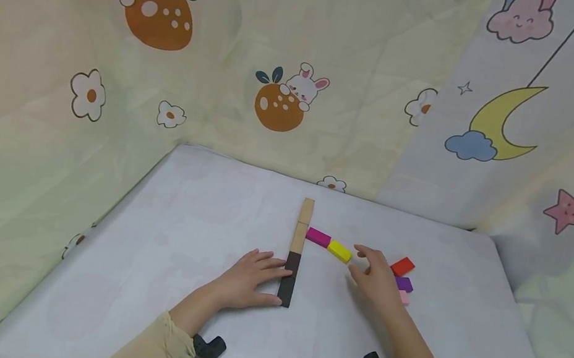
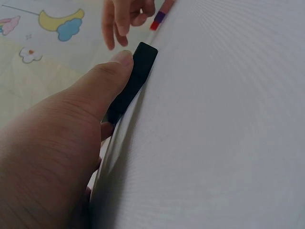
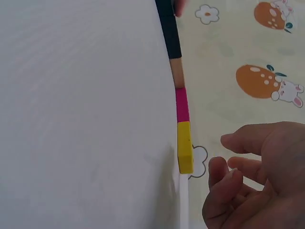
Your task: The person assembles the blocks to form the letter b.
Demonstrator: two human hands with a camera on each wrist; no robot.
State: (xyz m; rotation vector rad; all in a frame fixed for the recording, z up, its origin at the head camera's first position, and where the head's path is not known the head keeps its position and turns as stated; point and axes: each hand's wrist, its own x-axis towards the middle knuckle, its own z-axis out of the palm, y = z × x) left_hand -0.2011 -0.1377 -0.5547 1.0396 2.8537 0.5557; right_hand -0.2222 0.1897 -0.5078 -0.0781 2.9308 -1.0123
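In the head view, two black blocks [image 1: 285, 291] and two plain wooden blocks [image 1: 299, 238] lie end to end in one line. My left hand [image 1: 251, 280] touches the black blocks from their left side, fingers spread and thumb near the lower end. From the wooden part, a magenta block [image 1: 318, 237] and a yellow block [image 1: 340, 251] slant off to the right, end to end. Just right of the yellow block, my right hand [image 1: 378, 281] hovers with loosely bent fingers and holds nothing. The right wrist view shows a gap between those fingers and the yellow block [image 3: 185, 148].
Beyond the right hand lie a red block [image 1: 403, 266], a purple block [image 1: 404, 284] and a pink block [image 1: 404, 297], the last partly hidden by the hand. The white table [image 1: 157, 215] meets a printed cloth backdrop [image 1: 225, 69] at its far edge.
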